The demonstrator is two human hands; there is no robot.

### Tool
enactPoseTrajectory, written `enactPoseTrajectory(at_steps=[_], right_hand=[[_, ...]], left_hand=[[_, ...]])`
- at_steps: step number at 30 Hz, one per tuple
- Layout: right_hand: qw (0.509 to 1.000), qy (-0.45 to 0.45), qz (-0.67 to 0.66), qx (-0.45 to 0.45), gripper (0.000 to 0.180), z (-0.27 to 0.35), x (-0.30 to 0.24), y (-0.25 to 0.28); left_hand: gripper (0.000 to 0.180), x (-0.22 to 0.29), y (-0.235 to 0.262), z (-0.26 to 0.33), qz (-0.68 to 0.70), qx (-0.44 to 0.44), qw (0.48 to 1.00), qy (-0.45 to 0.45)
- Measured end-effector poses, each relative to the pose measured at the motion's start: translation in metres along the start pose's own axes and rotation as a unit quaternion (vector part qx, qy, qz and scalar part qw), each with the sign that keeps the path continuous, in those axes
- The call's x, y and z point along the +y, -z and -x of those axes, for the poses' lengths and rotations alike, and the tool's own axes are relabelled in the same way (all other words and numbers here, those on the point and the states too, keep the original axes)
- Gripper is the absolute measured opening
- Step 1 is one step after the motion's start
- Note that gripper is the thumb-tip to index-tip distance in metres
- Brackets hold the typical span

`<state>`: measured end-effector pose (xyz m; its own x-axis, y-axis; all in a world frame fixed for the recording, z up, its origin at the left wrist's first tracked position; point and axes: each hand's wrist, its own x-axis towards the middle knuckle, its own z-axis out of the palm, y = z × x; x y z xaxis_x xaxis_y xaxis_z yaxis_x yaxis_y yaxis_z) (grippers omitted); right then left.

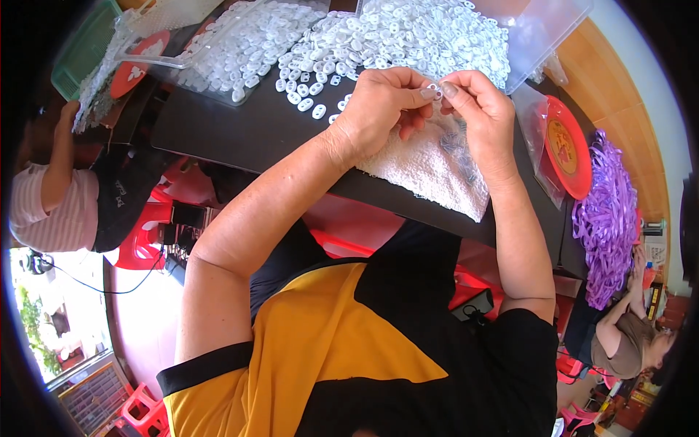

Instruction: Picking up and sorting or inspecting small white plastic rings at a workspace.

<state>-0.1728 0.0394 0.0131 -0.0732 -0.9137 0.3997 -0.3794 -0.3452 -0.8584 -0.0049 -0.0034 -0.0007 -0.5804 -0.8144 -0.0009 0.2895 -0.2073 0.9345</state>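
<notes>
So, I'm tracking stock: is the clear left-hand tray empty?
Not empty: the clear tray holds many small white pieces, visible inside its transparent walls.

Toward the far edge of the dark bench lay loose white oval pieces and a clear tray; near its front edge, a pale cloth.

Desk: Any lettering legible?
Operator: None I can read from my remote station. Small white marks on black cloth at far left, and a white label at far right, appear too blurred for me to make out.
</notes>
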Motion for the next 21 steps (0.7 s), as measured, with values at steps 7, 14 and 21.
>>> enactPoseTrajectory(at_steps=[7, 14, 21], right_hand=[[0.999, 0.007, -0.033, 0.005, 0.010, 0.002, -0.006, -0.001], [1.000, 0.021, -0.015, 0.005, 0.011, 0.003, -0.011, -0.001], [0.999, 0.012, -0.030, 0.008, 0.012, 0.003, -0.010, -0.001]], left_hand=[[0.016, 0.002, 0.002, 0.000, 0.052, -0.037, 0.998, 0.029], [0.016, 0.004, 0.002, 0.001, 0.072, -0.055, 0.995, 0.035], [0.015, 0.002, 0.002, -0.001, 0.082, -0.048, 0.995, 0.028]])
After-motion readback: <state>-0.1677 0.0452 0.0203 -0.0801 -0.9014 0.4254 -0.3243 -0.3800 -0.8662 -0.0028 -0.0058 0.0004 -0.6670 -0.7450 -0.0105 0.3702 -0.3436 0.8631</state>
